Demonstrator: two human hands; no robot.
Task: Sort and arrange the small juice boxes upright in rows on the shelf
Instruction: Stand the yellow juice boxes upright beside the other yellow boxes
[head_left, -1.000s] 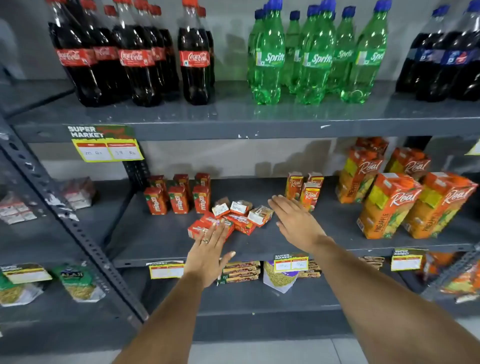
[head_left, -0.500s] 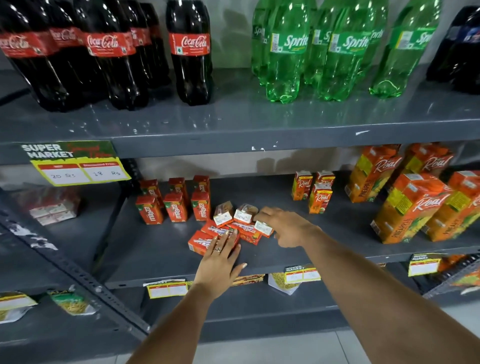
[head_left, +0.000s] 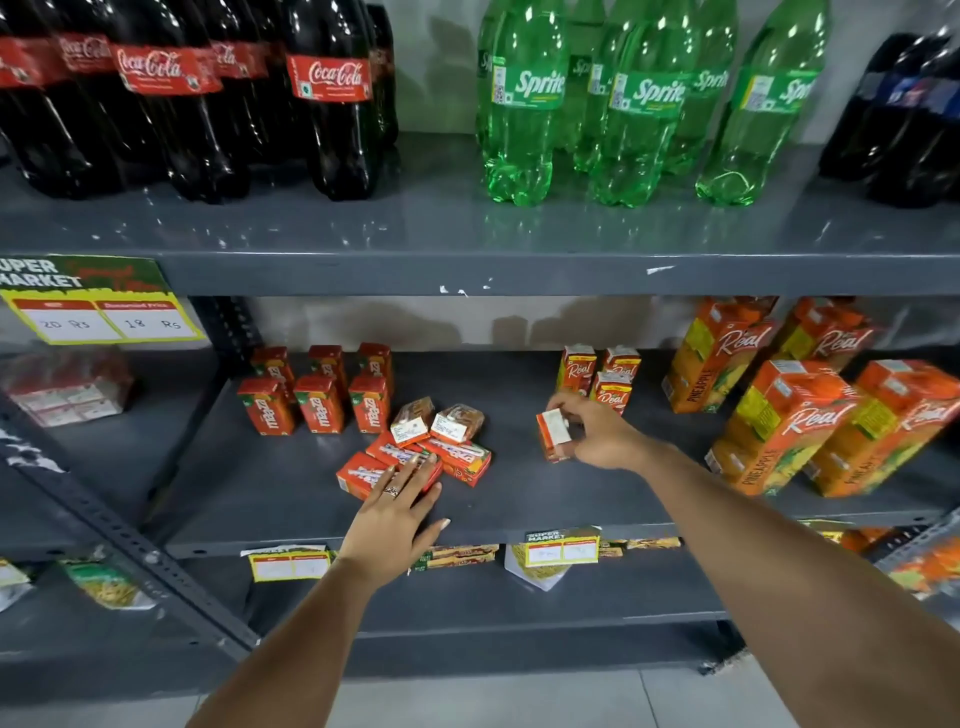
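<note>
On the grey middle shelf (head_left: 291, 499) several small orange Maaza boxes (head_left: 317, 402) stand upright in two rows at the left. A loose pile of small juice boxes (head_left: 439, 441) lies toppled in the middle. My left hand (head_left: 397, 512) rests flat with its fingertips on the pile's front boxes. My right hand (head_left: 597, 434) grips one small juice box (head_left: 553, 434), held to the right of the pile just above the shelf. Three small Real boxes (head_left: 597, 376) stand upright behind that hand.
Large Real pineapple cartons (head_left: 779, 415) fill the shelf's right side. Coca-Cola bottles (head_left: 332, 98) and Sprite bottles (head_left: 524, 104) stand on the shelf above. A diagonal metal brace (head_left: 119, 535) crosses at the left. Price tags (head_left: 561, 551) hang on the shelf's front edge.
My right hand closed on a small box from the pile's right end and carried it rightward, toward the small Real boxes. My left hand stayed on the pile. The camera moved closer.
</note>
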